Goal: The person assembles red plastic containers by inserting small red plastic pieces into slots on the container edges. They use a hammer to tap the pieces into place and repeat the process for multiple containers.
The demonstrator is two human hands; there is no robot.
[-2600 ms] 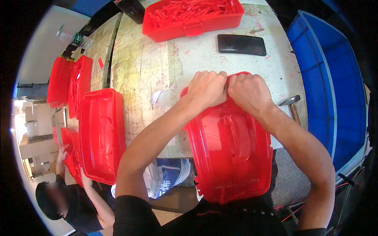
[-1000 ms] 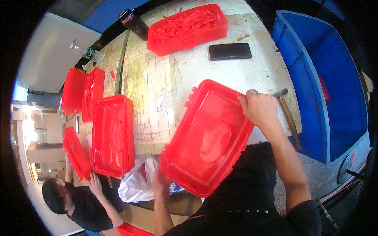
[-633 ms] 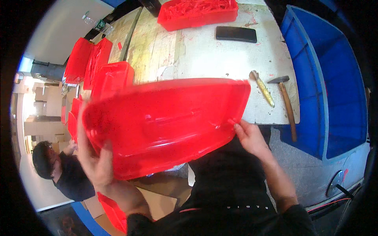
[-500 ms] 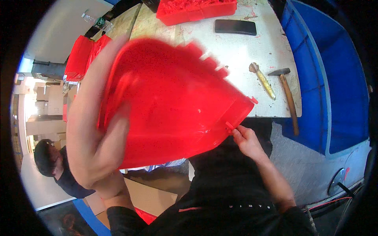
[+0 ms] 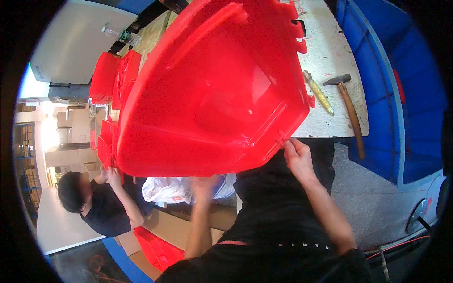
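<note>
Hands are working apart: the right hand (image 5: 296,158) is pinching the lower right rim of the red plastic lid (image 5: 212,89), while the left hand (image 5: 205,184), blurred below, seems off it. Filling the upper centre, the lid is tilting above the bench (image 5: 330,52), its long axis running lower left to upper right.

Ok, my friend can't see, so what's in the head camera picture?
A person lifts a big red plastic tub close to the camera, the right hand pinching its lower edge and the blurred left hand just under it. Behind it a hammer lies on a white table, and another person sits at lower left.
</note>
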